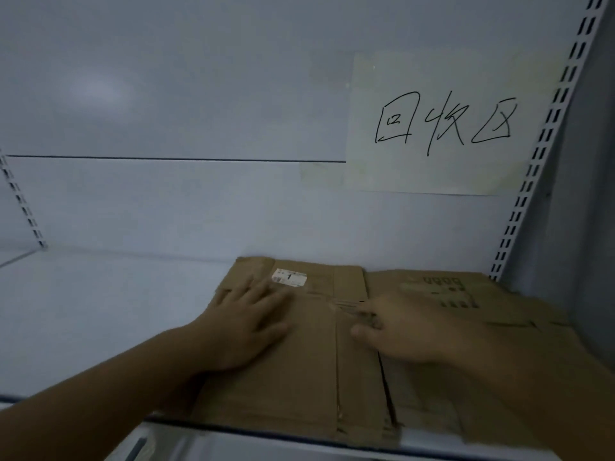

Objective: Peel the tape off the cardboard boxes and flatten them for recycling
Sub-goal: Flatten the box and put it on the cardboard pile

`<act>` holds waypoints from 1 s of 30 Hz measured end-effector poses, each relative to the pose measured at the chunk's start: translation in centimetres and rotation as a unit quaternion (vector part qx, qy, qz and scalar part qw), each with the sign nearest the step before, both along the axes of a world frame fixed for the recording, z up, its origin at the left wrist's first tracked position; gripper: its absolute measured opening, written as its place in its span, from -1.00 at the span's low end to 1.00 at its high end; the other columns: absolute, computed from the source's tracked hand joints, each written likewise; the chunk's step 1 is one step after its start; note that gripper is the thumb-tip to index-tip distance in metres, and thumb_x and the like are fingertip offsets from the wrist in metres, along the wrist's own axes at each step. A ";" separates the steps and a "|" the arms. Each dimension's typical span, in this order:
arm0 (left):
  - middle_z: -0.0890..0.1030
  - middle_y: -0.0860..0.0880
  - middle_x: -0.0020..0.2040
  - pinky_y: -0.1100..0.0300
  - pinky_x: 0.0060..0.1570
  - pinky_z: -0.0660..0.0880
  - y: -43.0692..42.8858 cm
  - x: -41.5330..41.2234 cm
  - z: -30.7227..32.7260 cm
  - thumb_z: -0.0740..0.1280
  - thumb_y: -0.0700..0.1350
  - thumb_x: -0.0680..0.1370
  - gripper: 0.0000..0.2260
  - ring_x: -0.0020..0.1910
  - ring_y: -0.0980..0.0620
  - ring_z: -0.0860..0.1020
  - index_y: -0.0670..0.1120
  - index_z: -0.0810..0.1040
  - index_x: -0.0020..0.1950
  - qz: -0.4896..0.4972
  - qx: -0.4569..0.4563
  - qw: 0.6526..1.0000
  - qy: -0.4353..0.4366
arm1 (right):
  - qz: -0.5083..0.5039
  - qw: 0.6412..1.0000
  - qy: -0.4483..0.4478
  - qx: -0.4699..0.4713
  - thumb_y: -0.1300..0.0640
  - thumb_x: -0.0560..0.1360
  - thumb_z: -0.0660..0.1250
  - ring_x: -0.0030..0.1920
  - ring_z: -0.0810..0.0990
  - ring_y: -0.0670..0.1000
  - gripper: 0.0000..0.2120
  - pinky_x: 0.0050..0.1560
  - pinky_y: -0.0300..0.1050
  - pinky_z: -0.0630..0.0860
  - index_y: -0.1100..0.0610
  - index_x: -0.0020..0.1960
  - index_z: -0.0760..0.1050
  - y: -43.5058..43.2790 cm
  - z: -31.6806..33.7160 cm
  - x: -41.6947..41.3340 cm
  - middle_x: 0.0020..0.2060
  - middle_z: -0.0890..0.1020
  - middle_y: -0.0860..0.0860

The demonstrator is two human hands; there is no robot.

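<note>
Brown flattened cardboard boxes (pixel 316 361) on a white shelf (pixel 100 311)
Left hand (pixel 249 324) presses them, fingers straight; right hand (pixel 406 331) touches them, its grip too blurred to tell.

The white label (pixel 289 277) on the flattened cardboard (pixel 309 361) shows a 1; its other print is too small to read. Blur smears the right hand (pixel 402 331), so whether its fingertips pinch anything is unclear. Both forearms run off the lower edge
</note>
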State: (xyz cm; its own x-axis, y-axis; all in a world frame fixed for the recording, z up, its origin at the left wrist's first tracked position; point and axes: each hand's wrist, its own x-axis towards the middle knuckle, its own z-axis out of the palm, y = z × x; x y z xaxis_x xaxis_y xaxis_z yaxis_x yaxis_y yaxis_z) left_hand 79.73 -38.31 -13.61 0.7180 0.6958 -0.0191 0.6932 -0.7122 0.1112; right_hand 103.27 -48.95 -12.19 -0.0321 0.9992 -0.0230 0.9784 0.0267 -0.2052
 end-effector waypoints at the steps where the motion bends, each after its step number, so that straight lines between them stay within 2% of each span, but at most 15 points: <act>1: -0.17 0.11 0.56 -0.02 0.47 -0.15 0.0 0.0 -1.1 -0.48 0.58 0.12 -0.03 0.53 0.02 -0.23 0.29 -0.16 0.50 0.010 -0.008 1.000 0.019 | 0.001 1.000 -0.012 0.006 -0.21 0.54 0.14 -0.26 0.55 -0.04 -0.67 -0.17 -0.06 0.54 0.00 -0.07 0.52 -0.1 0.2 0.2 -0.27 0.57 -0.04; 4: -0.25 0.10 0.54 0.00 0.47 -0.20 0.2 0.1 -1.9 -0.54 0.57 0.05 0.01 0.51 0.05 -0.29 0.28 -0.23 0.49 0.015 -0.006 1.000 0.016 | 0.010 0.997 -0.032 0.076 -0.19 0.55 0.15 -0.28 0.48 -0.08 -0.65 -0.21 -0.12 0.47 0.04 -0.23 0.41 0.5 0.9 -0.1 -0.30 0.50 -0.09; 5: -0.25 0.10 0.54 0.00 0.47 -0.20 0.3 0.1 -1.9 -0.53 0.57 0.04 0.02 0.51 0.05 -0.30 0.28 -0.24 0.49 0.012 -0.008 1.000 0.019 | 0.014 0.995 -0.021 0.100 -0.18 0.55 0.15 -0.23 0.47 -0.08 -0.67 -0.18 -0.11 0.45 0.04 -0.21 0.40 1.1 1.0 -0.5 -0.25 0.49 -0.10; 7: -0.25 0.10 0.54 0.01 0.47 -0.20 0.5 0.4 -1.6 -0.52 0.58 0.03 0.04 0.51 0.06 -0.29 0.27 -0.23 0.49 0.011 -0.017 0.999 0.029 | 0.010 0.995 -0.020 0.102 -0.19 0.55 0.12 0.06 0.49 0.00 -0.68 0.08 -0.02 0.45 0.02 0.08 0.46 3.4 0.7 -1.4 0.03 0.51 -0.04; 8: -0.24 0.10 0.55 0.01 0.47 -0.20 0.6 0.7 -1.5 -0.52 0.58 0.03 0.05 0.51 0.07 -0.29 0.26 -0.23 0.50 0.011 -0.020 0.999 0.034 | 0.001 0.997 -0.036 0.071 -0.22 0.54 0.10 0.23 0.42 0.07 -0.58 0.23 0.07 0.37 -0.01 0.27 0.40 4.7 0.3 -1.8 0.20 0.46 0.03; 10: -0.22 0.11 0.55 0.04 0.48 -0.20 0.8 1.0 -1.4 -0.48 0.60 0.05 0.06 0.51 0.11 -0.27 0.22 -0.21 0.51 0.017 -0.025 0.999 0.039 | -0.012 0.997 -0.073 -0.006 -0.31 0.54 0.00 0.47 0.15 0.15 -0.37 0.43 0.19 0.10 -0.01 0.50 0.14 6.6 -0.6 -2.5 0.47 0.20 0.11; 11: -0.21 0.13 0.55 0.05 0.48 -0.20 0.9 1.0 -1.4 -0.41 0.61 0.12 0.03 0.50 0.14 -0.26 0.19 -0.20 0.52 0.022 -0.028 0.999 0.035 | -0.017 0.996 -0.082 -0.036 -0.36 0.52 -0.05 0.52 -0.01 0.13 -0.30 0.46 0.22 -0.05 0.00 0.54 0.00 7.0 -1.2 -2.5 0.53 0.04 0.11; 13: -0.18 0.15 0.55 0.09 0.48 -0.21 1.1 1.0 -1.4 -0.25 0.56 0.28 -0.08 0.50 0.20 -0.24 0.12 -0.17 0.55 0.030 -0.034 0.999 0.026 | -0.020 0.995 -0.072 -0.067 -0.43 0.48 -0.12 0.53 -0.20 0.08 -0.19 0.48 0.21 -0.19 0.01 0.55 -0.18 7.1 -2.2 -2.2 0.54 -0.15 0.10; 16: -0.14 0.19 0.55 0.14 0.47 -0.21 1.1 0.9 -1.5 -0.27 0.58 0.25 -0.03 0.49 0.24 -0.21 0.08 -0.14 0.56 0.032 -0.037 0.999 0.025 | -0.017 0.993 -0.067 -0.093 -0.49 0.43 -0.15 0.52 -0.29 0.04 -0.12 0.48 0.15 -0.26 0.02 0.54 -0.26 6.8 -2.7 -1.9 0.53 -0.25 0.08; 19: -0.15 0.17 0.55 0.16 0.45 -0.22 0.8 1.2 -1.3 -0.09 0.40 0.50 -0.27 0.50 0.22 -0.21 0.06 -0.13 0.56 0.043 -0.019 0.998 0.039 | -0.018 0.990 -0.079 -0.120 -0.48 0.44 -0.15 0.51 -0.33 0.05 -0.13 0.47 0.18 -0.29 0.01 0.53 -0.31 7.1 -2.4 -2.1 0.52 -0.29 0.09; 20: -0.14 0.16 0.55 0.16 0.44 -0.22 0.6 1.3 -1.3 -0.08 0.38 0.51 -0.29 0.50 0.20 -0.21 0.05 -0.13 0.56 0.046 -0.017 0.998 0.037 | -0.016 0.988 -0.081 -0.129 -0.48 0.44 -0.15 0.50 -0.34 0.06 -0.13 0.46 0.19 -0.29 0.00 0.53 -0.32 7.2 -2.2 -2.2 0.51 -0.30 0.09; 25: -0.03 0.22 0.54 0.21 0.46 -0.10 0.8 1.0 -1.6 -0.19 0.62 0.18 0.03 0.50 0.25 -0.08 0.13 -0.02 0.55 0.069 -0.059 0.995 -0.032 | -0.002 0.987 -0.073 -0.141 -0.48 0.44 -0.14 0.50 -0.35 0.08 -0.18 0.45 0.21 -0.32 -0.08 0.52 -0.30 7.4 -2.3 -1.9 0.51 -0.31 0.09; 26: 0.00 0.23 0.54 0.22 0.46 -0.08 0.8 1.0 -1.6 -0.12 0.61 0.23 -0.03 0.50 0.25 -0.04 0.14 0.02 0.54 0.072 -0.059 0.995 -0.045 | -0.002 0.988 -0.067 -0.137 -0.49 0.44 -0.14 0.50 -0.35 0.08 -0.18 0.45 0.20 -0.32 -0.09 0.52 -0.30 7.4 -2.2 -1.8 0.51 -0.31 0.08; 28: 0.04 0.21 0.54 0.21 0.46 -0.05 0.6 1.3 -1.4 0.10 0.44 0.42 -0.25 0.50 0.22 0.01 0.14 0.07 0.53 0.084 -0.064 0.992 -0.066 | -0.001 0.989 -0.062 -0.133 -0.49 0.43 -0.14 0.50 -0.34 0.08 -0.19 0.45 0.19 -0.32 -0.11 0.52 -0.29 7.4 -2.3 -1.7 0.51 -0.30 0.07; 30: 0.04 0.19 0.54 0.15 0.48 -0.04 0.6 1.5 -1.0 0.17 0.31 0.51 -0.35 0.51 0.15 0.02 0.14 0.08 0.53 0.102 -0.085 0.989 -0.063 | 0.001 0.989 -0.067 -0.130 -0.48 0.44 -0.14 0.51 -0.32 0.08 -0.19 0.46 0.18 -0.31 -0.12 0.53 -0.28 7.4 -2.3 -1.7 0.52 -0.29 0.07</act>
